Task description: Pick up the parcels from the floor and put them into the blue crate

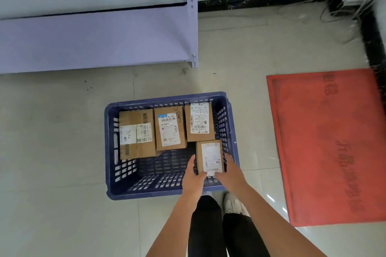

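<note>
A blue slotted crate (pixel 129 193) stands on the tiled floor in front of me. Three cardboard parcels with white labels lie side by side along its far wall: a left parcel (pixel 136 133), a middle parcel (pixel 169 128) and a right parcel (pixel 199 122). A fourth, smaller parcel (pixel 210 157) is inside the crate's right side, just behind the right parcel's near end. My left hand (pixel 193 175) grips its left edge and my right hand (pixel 230 173) grips its right edge. Whether it rests on the crate floor cannot be told.
A grey metal shelf unit (pixel 94 39) stands beyond the crate at the upper left, its post (pixel 193 16) near the middle. A red mat (pixel 332 144) lies to the right. Cables (pixel 342 10) trail in the far right corner. My legs and a white shoe (pixel 232 203) are below the crate.
</note>
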Available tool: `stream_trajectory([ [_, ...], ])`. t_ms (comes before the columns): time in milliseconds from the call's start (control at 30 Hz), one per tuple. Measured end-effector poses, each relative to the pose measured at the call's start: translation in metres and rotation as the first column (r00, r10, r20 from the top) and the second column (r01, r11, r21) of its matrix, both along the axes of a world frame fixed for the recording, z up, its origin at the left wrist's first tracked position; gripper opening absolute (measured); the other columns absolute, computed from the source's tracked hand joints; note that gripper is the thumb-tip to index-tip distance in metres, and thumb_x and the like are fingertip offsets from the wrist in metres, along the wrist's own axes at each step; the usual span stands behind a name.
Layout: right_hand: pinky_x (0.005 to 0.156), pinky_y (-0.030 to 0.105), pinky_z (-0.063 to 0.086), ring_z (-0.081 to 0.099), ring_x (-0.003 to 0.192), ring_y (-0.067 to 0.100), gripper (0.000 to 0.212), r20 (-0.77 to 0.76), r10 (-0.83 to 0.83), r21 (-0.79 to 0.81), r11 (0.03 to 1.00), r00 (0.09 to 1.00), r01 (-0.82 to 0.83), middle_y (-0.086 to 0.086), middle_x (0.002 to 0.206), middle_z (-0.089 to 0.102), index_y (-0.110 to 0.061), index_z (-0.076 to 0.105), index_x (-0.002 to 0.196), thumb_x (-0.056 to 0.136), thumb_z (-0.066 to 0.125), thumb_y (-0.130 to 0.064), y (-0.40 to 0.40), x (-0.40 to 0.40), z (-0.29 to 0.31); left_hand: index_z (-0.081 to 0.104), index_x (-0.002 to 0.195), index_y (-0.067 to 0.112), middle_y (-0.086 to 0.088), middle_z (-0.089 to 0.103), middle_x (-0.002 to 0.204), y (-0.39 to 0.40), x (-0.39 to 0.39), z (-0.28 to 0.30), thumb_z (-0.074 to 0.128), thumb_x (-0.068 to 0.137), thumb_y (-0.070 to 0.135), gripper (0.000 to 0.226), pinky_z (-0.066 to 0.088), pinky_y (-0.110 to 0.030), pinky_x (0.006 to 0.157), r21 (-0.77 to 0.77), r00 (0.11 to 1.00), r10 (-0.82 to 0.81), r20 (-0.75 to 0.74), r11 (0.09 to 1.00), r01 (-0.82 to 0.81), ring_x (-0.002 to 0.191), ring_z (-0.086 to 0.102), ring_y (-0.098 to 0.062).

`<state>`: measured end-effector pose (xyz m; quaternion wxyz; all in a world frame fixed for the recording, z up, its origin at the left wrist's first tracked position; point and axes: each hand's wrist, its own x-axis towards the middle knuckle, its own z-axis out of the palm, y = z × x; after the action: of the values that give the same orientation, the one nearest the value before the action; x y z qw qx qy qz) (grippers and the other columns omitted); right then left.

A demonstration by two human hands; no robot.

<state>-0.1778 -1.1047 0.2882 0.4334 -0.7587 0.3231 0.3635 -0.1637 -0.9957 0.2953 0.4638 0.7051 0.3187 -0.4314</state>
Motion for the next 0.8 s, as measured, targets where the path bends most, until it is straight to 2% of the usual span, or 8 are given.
stream_trajectory([
  [100, 0.091, 0.024, 0.046, 0.054, 0.119, 0.023, 0.055, 0.029, -0.032, 0.037, 0.999, 0.999, 0.031, 0.008, 0.134, 0.053, -0.014, 0.033, 0.141, 0.091, 0.058, -0.016, 0.006, -0.006, 0.074, 0.027, 0.147, 0.021, -0.008, 0.038, 0.148, 0.005, -0.013, 0.077, 0.052, 0.093, 0.006, 0.062, 0.036, -0.030, 0.104, -0.022, 0.998, 0.036, 0.049, 0.999, -0.035, 0.134, 0.040, -0.024],
  [167, 0.096, 0.026, 0.045, 0.052, 0.122, 0.022, 0.064, 0.066, -0.036, 0.061, 0.998, 0.997, 0.032, 0.006, 0.137, 0.051, -0.017, 0.028, 0.144, 0.089, 0.061, -0.016, 0.010, -0.020, 0.129, 0.028, 0.146, 0.020, -0.008, 0.035, 0.149, 0.011, -0.026, 0.133, 0.051, 0.093, 0.005, 0.060, 0.034, -0.033, 0.109, -0.052, 0.995, 0.047, 0.091, 0.998, -0.042, 0.137, 0.036, -0.024],
  [233, 0.100, 0.028, 0.044, 0.051, 0.123, 0.021, 0.068, 0.042, -0.085, 0.126, 0.989, 0.996, 0.079, 0.006, 0.139, 0.050, -0.020, 0.028, 0.144, 0.087, 0.063, -0.013, 0.018, -0.043, 0.155, 0.029, 0.145, 0.019, -0.010, 0.032, 0.151, 0.014, -0.041, 0.164, 0.051, 0.092, 0.003, 0.060, 0.031, -0.032, 0.110, -0.069, 0.992, 0.026, 0.121, 0.997, -0.018, 0.139, 0.032, -0.024],
  [367, 0.107, 0.031, 0.039, 0.045, 0.129, 0.022, 0.076, 0.045, -0.132, 0.203, 0.972, 0.990, 0.121, 0.007, 0.148, 0.039, -0.022, 0.024, 0.147, 0.083, 0.063, -0.007, 0.036, -0.090, 0.231, 0.028, 0.146, 0.018, -0.009, 0.028, 0.152, 0.026, -0.083, 0.253, 0.047, 0.093, -0.002, 0.060, 0.036, -0.023, 0.095, -0.131, 0.982, 0.038, 0.186, 0.991, -0.013, 0.139, 0.031, -0.023],
  [500, 0.103, 0.030, 0.037, 0.040, 0.132, 0.024, 0.073, 0.075, -0.100, 0.256, 0.964, 0.992, 0.077, 0.010, 0.146, 0.038, -0.017, 0.024, 0.147, 0.086, 0.061, -0.004, 0.064, -0.112, 0.311, 0.030, 0.145, 0.020, -0.014, 0.029, 0.151, 0.064, -0.119, 0.309, 0.049, 0.090, -0.004, 0.063, 0.035, -0.035, 0.107, -0.159, 0.957, 0.167, 0.236, 0.979, -0.131, 0.139, 0.030, -0.025],
  [567, 0.099, 0.036, 0.041, 0.039, 0.132, 0.027, 0.076, 0.091, -0.068, 0.251, 0.967, 0.994, 0.043, 0.009, 0.149, 0.034, -0.024, 0.021, 0.148, 0.086, 0.060, -0.006, 0.081, -0.118, 0.339, 0.030, 0.145, 0.024, -0.014, 0.032, 0.149, 0.091, -0.131, 0.333, 0.052, 0.088, -0.004, 0.067, 0.036, -0.041, 0.108, -0.161, 0.939, 0.185, 0.289, 0.977, -0.143, 0.138, 0.032, -0.026],
  [667, 0.095, 0.043, 0.046, 0.039, 0.129, 0.031, 0.081, 0.086, -0.030, 0.252, 0.968, 0.996, 0.007, 0.006, 0.151, 0.030, -0.035, 0.017, 0.148, 0.085, 0.057, -0.005, 0.119, -0.123, 0.369, 0.029, 0.144, 0.029, -0.011, 0.034, 0.148, 0.142, -0.144, 0.365, 0.054, 0.088, -0.005, 0.070, 0.038, -0.042, 0.106, -0.182, 0.907, 0.243, 0.343, 0.965, -0.190, 0.137, 0.033, -0.024],
  [800, 0.093, 0.046, 0.046, 0.035, 0.133, 0.033, 0.080, 0.114, 0.067, 0.273, 0.957, 0.991, -0.096, 0.007, 0.154, 0.024, -0.032, 0.015, 0.149, 0.087, 0.056, -0.003, 0.201, -0.113, 0.392, 0.027, 0.145, 0.028, -0.009, 0.036, 0.146, 0.230, -0.154, 0.387, 0.055, 0.088, -0.001, 0.070, 0.042, -0.036, 0.096, -0.177, 0.860, 0.340, 0.379, 0.939, -0.293, 0.131, 0.039, -0.024],
])
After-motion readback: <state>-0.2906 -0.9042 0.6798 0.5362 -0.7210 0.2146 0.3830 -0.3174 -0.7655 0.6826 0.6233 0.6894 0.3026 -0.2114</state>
